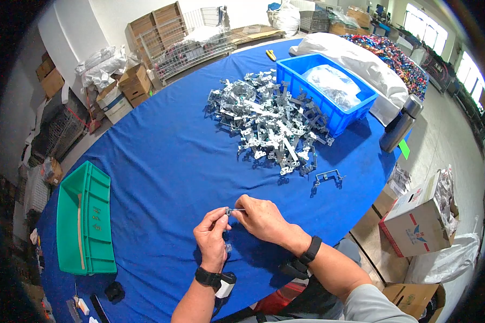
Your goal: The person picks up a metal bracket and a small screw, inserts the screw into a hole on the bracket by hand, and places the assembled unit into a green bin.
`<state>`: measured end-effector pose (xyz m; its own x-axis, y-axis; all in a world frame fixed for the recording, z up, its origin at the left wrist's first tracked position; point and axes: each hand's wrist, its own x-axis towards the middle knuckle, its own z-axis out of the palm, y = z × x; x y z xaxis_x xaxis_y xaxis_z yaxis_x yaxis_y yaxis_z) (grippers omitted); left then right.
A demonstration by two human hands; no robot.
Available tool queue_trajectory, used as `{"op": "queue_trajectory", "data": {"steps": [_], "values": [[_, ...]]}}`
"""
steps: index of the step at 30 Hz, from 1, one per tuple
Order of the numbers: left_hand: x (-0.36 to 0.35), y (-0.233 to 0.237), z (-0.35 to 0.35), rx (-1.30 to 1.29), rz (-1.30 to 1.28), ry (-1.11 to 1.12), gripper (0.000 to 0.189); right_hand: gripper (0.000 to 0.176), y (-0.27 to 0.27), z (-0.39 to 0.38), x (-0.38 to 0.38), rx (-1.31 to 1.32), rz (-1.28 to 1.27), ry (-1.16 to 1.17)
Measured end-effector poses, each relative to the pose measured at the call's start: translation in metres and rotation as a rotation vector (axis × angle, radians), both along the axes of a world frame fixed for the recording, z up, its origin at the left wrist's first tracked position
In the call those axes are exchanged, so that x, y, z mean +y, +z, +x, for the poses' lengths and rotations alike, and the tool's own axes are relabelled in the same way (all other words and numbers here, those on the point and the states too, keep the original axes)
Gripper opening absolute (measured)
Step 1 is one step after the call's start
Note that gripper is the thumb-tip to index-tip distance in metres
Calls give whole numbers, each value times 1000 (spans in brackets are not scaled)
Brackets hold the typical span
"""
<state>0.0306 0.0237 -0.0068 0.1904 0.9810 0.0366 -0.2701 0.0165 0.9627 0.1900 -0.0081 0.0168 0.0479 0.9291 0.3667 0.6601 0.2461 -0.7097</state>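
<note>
My left hand (212, 239) and my right hand (261, 218) meet over the blue table (161, 161) near its front edge. Between their fingertips they pinch a small metal part (233, 211), which looks like a screw or a small bracket; its exact shape is too small to tell. A heap of metal brackets (269, 121) lies farther back on the table. One single bracket (327, 176) rests apart from the heap, to the right of it. Both wrists wear black bands.
A blue bin (361, 102) holding plastic bags stands behind the heap. A green bin (83, 220) sits at the left. A metal flask (400, 124) stands at the right edge. Cardboard boxes (420, 215) are on the floor to the right, wire crates (188, 40) behind.
</note>
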Motion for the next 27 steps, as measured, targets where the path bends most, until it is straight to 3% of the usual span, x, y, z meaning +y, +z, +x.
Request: {"op": "queue_trajectory", "data": {"steps": [3, 9, 12, 18, 27], "values": [[-1, 2, 0, -1, -2, 7, 16, 25, 2, 3, 0, -175, -200, -14], [1, -1, 0, 0, 14, -3, 17, 29, -2, -1, 1, 49, 18, -22], [1, -1, 0, -2, 19, 1, 17, 27, 5, 3, 0, -160, -203, -33], [1, -2, 0, -15, -2, -12, 17, 26, -2, -1, 1, -19, -94, -43], [1, -4, -1, -33, -7, -12, 23, 25, 0, -1, -1, -36, -78, -33]]}}
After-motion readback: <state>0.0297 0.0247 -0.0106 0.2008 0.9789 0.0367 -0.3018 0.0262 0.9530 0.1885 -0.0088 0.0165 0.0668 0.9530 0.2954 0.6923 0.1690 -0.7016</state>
